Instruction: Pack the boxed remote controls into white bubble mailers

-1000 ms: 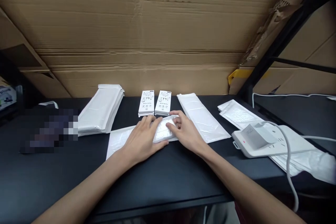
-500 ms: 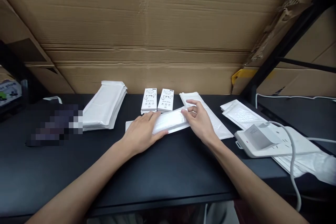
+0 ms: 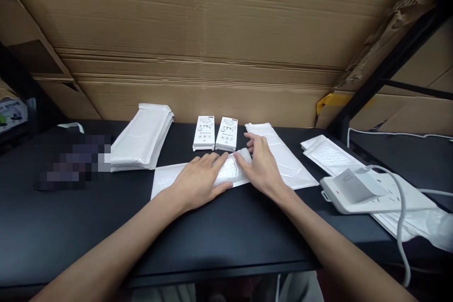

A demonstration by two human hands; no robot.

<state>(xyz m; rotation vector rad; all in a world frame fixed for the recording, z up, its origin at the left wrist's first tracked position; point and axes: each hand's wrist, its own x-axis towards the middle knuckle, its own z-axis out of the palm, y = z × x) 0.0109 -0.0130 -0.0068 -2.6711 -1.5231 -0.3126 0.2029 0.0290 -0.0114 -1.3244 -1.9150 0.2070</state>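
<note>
**Both hands on the mailer**

The white padded mailer (image 3: 231, 173) lies on the desk (image 3: 71, 226) under both hands. The left grip (image 3: 200, 181) presses flat and open on it; the right grip (image 3: 261, 167) curves over its end, hold unclear. Two boxes (image 3: 215, 133) sit just beyond it.

White mailer (image 3: 166, 174), faint bubble pattern; desk (image 3: 60, 226) black; cardboard (image 3: 198, 23) brown; tape (image 3: 336, 99) yellow; 2 boxes (image 3: 204, 133) white.

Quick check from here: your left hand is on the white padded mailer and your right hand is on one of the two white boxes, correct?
Not quite: the head view shows the right hand on the white padded mailer, not on either of the two white boxes. The left hand is on the mailer, as you said.
</note>
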